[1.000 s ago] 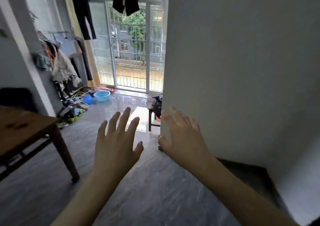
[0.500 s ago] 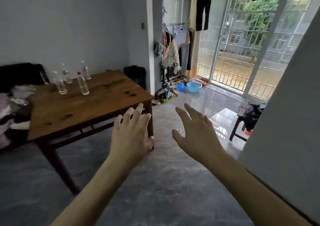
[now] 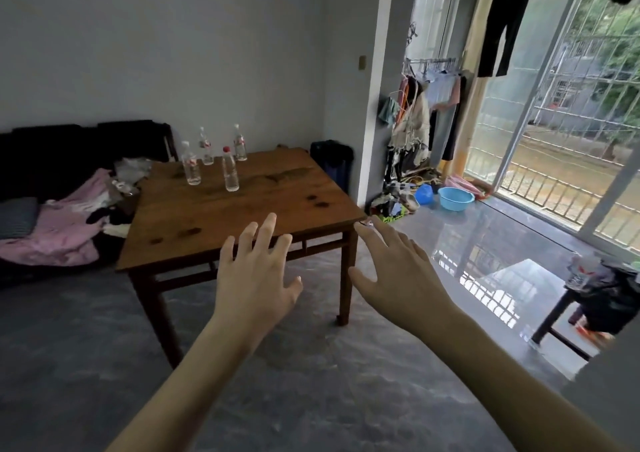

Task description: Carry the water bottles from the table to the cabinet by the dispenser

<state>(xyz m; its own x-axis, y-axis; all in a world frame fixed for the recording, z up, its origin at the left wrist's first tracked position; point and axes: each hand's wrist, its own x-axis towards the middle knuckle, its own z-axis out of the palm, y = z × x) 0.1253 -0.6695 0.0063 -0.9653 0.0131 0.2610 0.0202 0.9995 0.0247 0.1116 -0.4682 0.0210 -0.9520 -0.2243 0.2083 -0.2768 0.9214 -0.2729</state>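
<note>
Several clear water bottles stand upright at the far left part of a brown wooden table (image 3: 263, 205). The nearest has a red cap (image 3: 230, 170); a white-capped one (image 3: 191, 164) is to its left, and two more (image 3: 206, 147) (image 3: 239, 143) stand behind. My left hand (image 3: 258, 271) and my right hand (image 3: 394, 275) are stretched out in front of me, fingers spread and straight, holding nothing. Both hover over the floor short of the table's near edge, well apart from the bottles. The cabinet and dispenser are out of view.
A dark sofa (image 3: 52, 160) with pink cloth (image 3: 69, 223) lies left of the table. Clothes, shoes and a blue basin (image 3: 455, 198) crowd the floor by the balcony door. A small stool (image 3: 585, 299) with dark items stands at right, and a white wall corner (image 3: 616, 392) juts in at lower right.
My view has swung left from the wall and balcony door to the table, which now sits closer and fuller in view. Both hands stay open and stretched forward.
</note>
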